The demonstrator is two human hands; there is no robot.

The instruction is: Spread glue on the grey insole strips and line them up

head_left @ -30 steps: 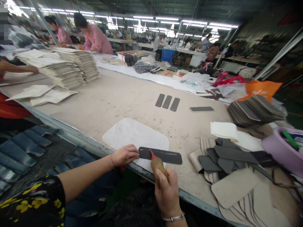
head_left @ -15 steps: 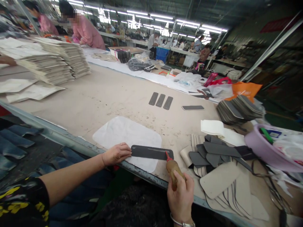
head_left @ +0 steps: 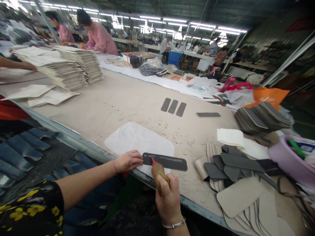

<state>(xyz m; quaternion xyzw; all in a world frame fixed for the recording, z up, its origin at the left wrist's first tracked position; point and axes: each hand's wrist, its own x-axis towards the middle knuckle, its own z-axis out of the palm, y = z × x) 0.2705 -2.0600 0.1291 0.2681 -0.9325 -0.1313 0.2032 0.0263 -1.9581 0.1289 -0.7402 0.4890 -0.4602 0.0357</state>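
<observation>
A long dark grey strip point(head_left: 172, 163) with rounded corners lies across the front of a white sheet point(head_left: 137, 139) at the table's edge. The fingers of my left hand point(head_left: 129, 161), pressed together, grip its left end. My right hand point(head_left: 169, 196) is wrapped round a brownish glue bottle point(head_left: 158, 173), tipped with its red nozzle down on the strip's left part. A thin shiny line of glue runs along the strip. Behind the sheet lie three small dark pieces point(head_left: 173, 106) in a row, and a pale-edged dark piece point(head_left: 208, 115) to their right.
On the right are loose grey and beige pieces point(head_left: 240, 196), a dark stack point(head_left: 261, 119) and a purple basin point(head_left: 283, 157). Tall piles of pale sheets point(head_left: 66, 70) stand at the left, where another person's arm point(head_left: 18, 64) reaches in. A person in pink point(head_left: 102, 37) works beyond.
My right hand has moved the glue bottle left along the strip, from its right end to near my left hand. The left hand keeps its grip. The whole view has shifted slightly.
</observation>
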